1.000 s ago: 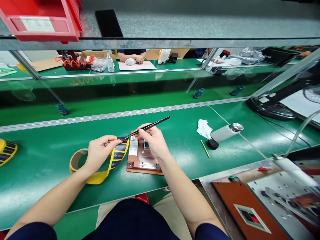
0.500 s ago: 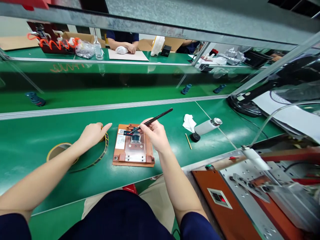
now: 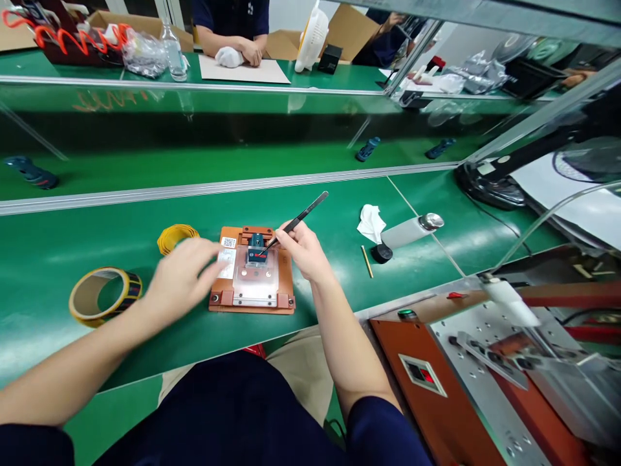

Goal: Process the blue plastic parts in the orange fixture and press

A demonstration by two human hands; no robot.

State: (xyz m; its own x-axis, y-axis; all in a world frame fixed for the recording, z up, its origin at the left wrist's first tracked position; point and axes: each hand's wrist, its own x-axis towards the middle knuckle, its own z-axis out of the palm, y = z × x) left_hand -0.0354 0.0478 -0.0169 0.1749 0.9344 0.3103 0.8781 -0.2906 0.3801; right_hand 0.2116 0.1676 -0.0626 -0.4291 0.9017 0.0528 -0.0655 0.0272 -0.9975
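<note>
Black tweezers (image 3: 305, 210) are held in my right hand (image 3: 303, 249), their tips down at a dark label (image 3: 257, 255) with red lettering. This label lies at the window of a clear plate on the orange-brown fixture (image 3: 286, 278); a blue part (image 3: 257, 240) shows just behind it. My left hand (image 3: 182, 281) hovers at the fixture's left edge, fingers apart and nothing seen in them. Left of that hand a roll of labels (image 3: 130, 289) stands on the green bench, and a coil of yellow strip (image 3: 169, 237) lies behind the hand.
To the right are a crumpled tissue (image 3: 371, 223), a white bottle (image 3: 405, 234), a black cap (image 3: 381, 253) and a thin stick (image 3: 367, 261). A machine (image 3: 436, 388) fills the lower right. Behind the rail lie blue tool bodies (image 3: 367, 149). A person sits opposite.
My left hand has let go of the label strip and moved toward the fixture. The dark label has gone from the tweezers' side position down onto the window. The view has tilted down.
</note>
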